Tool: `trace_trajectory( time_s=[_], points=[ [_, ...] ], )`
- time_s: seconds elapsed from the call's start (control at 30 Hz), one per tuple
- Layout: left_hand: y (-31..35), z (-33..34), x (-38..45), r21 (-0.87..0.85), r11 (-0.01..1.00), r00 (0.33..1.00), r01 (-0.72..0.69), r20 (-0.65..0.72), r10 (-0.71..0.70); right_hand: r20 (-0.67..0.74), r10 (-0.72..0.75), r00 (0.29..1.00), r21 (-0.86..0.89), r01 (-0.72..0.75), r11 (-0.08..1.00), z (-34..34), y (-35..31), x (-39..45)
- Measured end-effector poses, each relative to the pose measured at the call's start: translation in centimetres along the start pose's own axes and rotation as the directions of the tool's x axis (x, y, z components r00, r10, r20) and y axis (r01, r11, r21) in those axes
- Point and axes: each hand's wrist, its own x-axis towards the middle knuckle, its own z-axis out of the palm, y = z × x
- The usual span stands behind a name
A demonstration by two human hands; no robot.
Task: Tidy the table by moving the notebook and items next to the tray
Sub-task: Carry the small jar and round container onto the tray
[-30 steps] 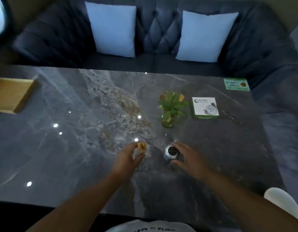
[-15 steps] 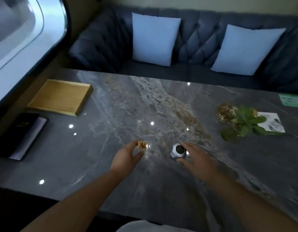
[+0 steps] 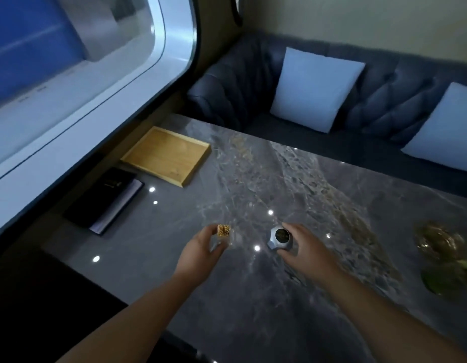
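Note:
My left hand (image 3: 201, 248) grips a small clear toothpick holder (image 3: 224, 233) with tan sticks in it, just above the marble table (image 3: 253, 297). To its right, my right hand (image 3: 305, 248) holds a small silver faceted object (image 3: 279, 238) with a dark round top. A wooden tray (image 3: 167, 155) lies at the table's far left by the window. In front of the tray a black notebook (image 3: 106, 196) rests flat, white page edges showing.
A potted green plant in a glass (image 3: 448, 260) stands blurred at the right edge. A dark tufted sofa (image 3: 384, 100) with two pale cushions runs behind the table. A curved window frame (image 3: 122, 82) lines the left side.
The view has swung left, bringing the tray and notebook into sight. Both hands have carried their objects leftward across the table; the plant and the white card have slid toward the right edge.

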Motion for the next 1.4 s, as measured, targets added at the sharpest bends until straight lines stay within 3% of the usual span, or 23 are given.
trace_trajectory(
  time_s=[0.33, 0.87, 1.4],
  points=[
    [-4.1, -5.5, 3.4, 0.007, 0.998, 0.991, 0.061, -0.122, -0.06, 0.03, -0.092, 0.995, -0.046, 0.093, 0.995, 4.6, -5.4, 7.5],
    [-16.0, -17.4, 24.3, 0.111, 0.992, 0.998, -0.061, 0.012, 0.06, -0.071, 0.096, 0.993, -0.067, -0.101, 0.993, 15.9, -15.2, 25.2],
    [-18.0, -15.2, 41.0, 0.129, 0.96, 0.966, -0.25, 0.105, 0.237, -0.127, 0.089, 0.988, -0.125, -0.105, 0.987, 19.2, -12.8, 38.7]
  ],
)
